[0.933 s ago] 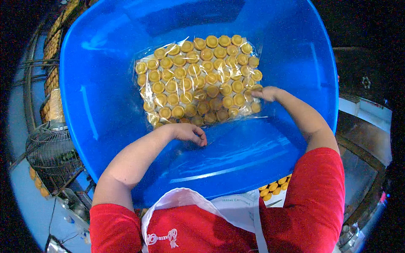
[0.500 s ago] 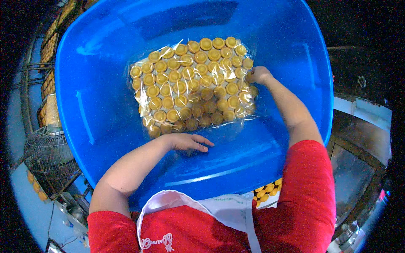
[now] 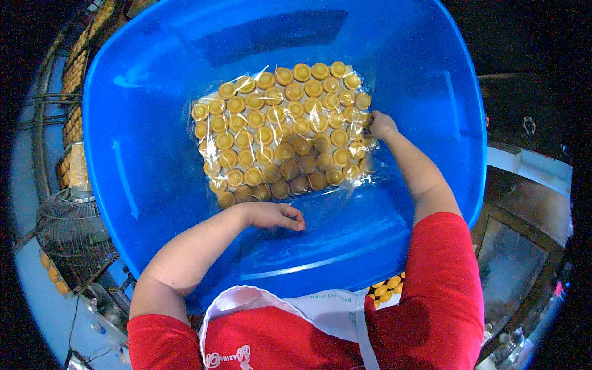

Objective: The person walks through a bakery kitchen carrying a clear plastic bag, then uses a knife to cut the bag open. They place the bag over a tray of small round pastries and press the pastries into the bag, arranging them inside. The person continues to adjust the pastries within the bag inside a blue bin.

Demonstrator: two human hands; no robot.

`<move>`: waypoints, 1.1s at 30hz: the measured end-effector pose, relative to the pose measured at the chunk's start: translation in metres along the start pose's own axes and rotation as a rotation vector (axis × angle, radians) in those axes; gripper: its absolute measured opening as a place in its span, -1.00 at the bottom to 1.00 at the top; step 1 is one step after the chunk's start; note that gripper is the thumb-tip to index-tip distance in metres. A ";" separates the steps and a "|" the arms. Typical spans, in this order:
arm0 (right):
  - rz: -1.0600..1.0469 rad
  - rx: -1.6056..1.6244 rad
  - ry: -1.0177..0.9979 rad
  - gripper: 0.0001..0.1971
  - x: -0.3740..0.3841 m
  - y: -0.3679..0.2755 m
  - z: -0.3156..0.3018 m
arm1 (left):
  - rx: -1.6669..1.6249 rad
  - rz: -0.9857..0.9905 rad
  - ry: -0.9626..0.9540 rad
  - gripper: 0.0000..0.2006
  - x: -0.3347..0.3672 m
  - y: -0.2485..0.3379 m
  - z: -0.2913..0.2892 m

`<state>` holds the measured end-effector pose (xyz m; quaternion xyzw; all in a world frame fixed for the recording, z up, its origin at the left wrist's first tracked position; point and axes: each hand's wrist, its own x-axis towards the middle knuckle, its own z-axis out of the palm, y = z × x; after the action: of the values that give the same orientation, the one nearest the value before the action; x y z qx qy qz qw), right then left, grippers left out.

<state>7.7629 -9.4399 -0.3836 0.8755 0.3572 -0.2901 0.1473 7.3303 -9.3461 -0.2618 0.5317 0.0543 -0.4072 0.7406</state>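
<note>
Several rows of small round golden tarts [image 3: 275,115] lie on a flat sheet under clear, shiny plastic wrap [image 3: 364,176]. This package rests inside a large blue plastic tub [image 3: 407,228]. At its right edge, my right hand [image 3: 383,125] is closed with the fingertips on the wrap. Just off the near edge is my left hand [image 3: 274,216], its fingers curled together; anything in them is too small or hidden to make out. A shadow falls over the tarts in the near middle.
The tub's high walls surround both forearms. A wire fan guard [image 3: 77,231] stands outside at the left, with racks of round baked goods [image 3: 74,123] beyond it. More yellow round pieces [image 3: 385,290] show below the tub's near rim, beside my white apron [image 3: 320,302].
My left hand's outstretched fingers have curled together. My right hand has shifted slightly nearer along the package's right edge. The package and tub sit slightly lower in the picture.
</note>
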 end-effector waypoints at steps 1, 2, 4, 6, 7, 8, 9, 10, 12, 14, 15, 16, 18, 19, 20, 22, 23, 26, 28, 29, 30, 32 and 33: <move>0.031 0.076 0.046 -0.53 0.001 0.000 0.010 | 0.011 -0.001 -0.004 -0.56 0.000 0.001 0.000; 0.070 0.113 0.031 -0.40 0.000 -0.004 0.015 | 0.018 -0.003 -0.004 -0.56 -0.001 0.002 0.001; 0.112 0.175 0.066 -0.37 -0.001 -0.009 0.022 | 0.005 0.010 -0.003 -0.56 0.002 -0.006 0.001; 0.072 0.127 0.086 -0.45 -0.018 -0.028 0.007 | 0.021 0.018 0.024 -0.57 0.001 -0.009 0.000; 0.008 0.042 0.087 -0.53 -0.041 -0.052 -0.024 | 0.038 0.022 0.055 -0.57 -0.002 -0.008 0.002; -0.029 -0.041 0.087 -0.59 -0.059 -0.057 -0.039 | 0.066 0.029 0.059 -0.57 -0.001 -0.007 0.003; -0.068 -0.132 0.065 -0.62 -0.053 -0.049 -0.035 | 0.060 0.032 0.044 -0.57 0.000 -0.006 0.004; -0.109 -0.223 0.042 -0.64 -0.039 -0.035 -0.026 | 0.054 0.034 0.031 -0.57 -0.001 -0.006 0.004; -0.121 -0.338 0.005 -0.71 -0.028 -0.019 -0.015 | 0.036 0.032 0.001 -0.57 0.001 -0.004 0.001; -0.085 -0.391 -0.033 -0.76 -0.024 -0.017 -0.009 | -0.011 0.019 -0.020 -0.57 0.000 -0.003 0.002; -0.119 -0.367 0.020 -0.77 -0.021 -0.020 -0.011 | 0.024 0.013 -0.010 -0.55 0.000 -0.003 0.002; -0.153 -0.344 0.073 -0.77 -0.014 -0.024 -0.014 | 0.059 0.007 0.000 -0.54 -0.001 -0.002 0.002; -0.191 -0.283 0.173 -0.68 -0.005 -0.043 -0.023 | 0.107 -0.036 0.039 -0.48 -0.007 0.006 0.003; -0.188 -0.234 0.234 -0.61 -0.005 -0.053 -0.024 | 0.119 -0.071 0.068 -0.43 -0.009 0.012 0.006; -0.195 -0.185 0.296 -0.53 -0.007 -0.069 -0.029 | 0.124 -0.108 0.106 -0.38 -0.011 0.015 0.009; -0.132 -0.074 0.282 -0.36 -0.007 -0.082 -0.032 | 0.140 -0.097 0.144 -0.25 -0.011 0.012 0.016; -0.071 -0.011 0.209 -0.27 -0.003 -0.085 -0.034 | 0.151 -0.092 0.164 -0.19 -0.011 0.012 0.018; 0.015 0.074 0.178 -0.15 0.023 -0.080 -0.029 | 0.343 -0.259 0.038 -0.18 -0.020 0.047 0.021; -0.018 0.124 0.215 -0.08 0.046 -0.063 -0.021 | 0.357 -0.305 0.033 -0.17 -0.026 0.059 0.025; -0.030 0.130 0.189 -0.06 0.058 -0.060 -0.017 | 0.359 -0.330 0.034 -0.17 -0.027 0.062 0.027; -0.042 0.137 0.166 -0.05 0.067 -0.060 -0.017 | 0.351 -0.320 0.034 -0.16 -0.027 0.064 0.029; -0.078 0.206 0.188 -0.03 0.074 -0.056 -0.013 | 0.335 -0.302 0.036 -0.13 -0.027 0.066 0.033; -0.100 0.224 0.174 -0.04 0.075 -0.053 -0.013 | 0.335 -0.281 0.041 -0.12 -0.026 0.064 0.035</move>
<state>7.7738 -9.3556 -0.4220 0.8894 0.3774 -0.2579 0.0026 7.3429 -9.3548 -0.1861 0.6427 0.0745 -0.4988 0.5767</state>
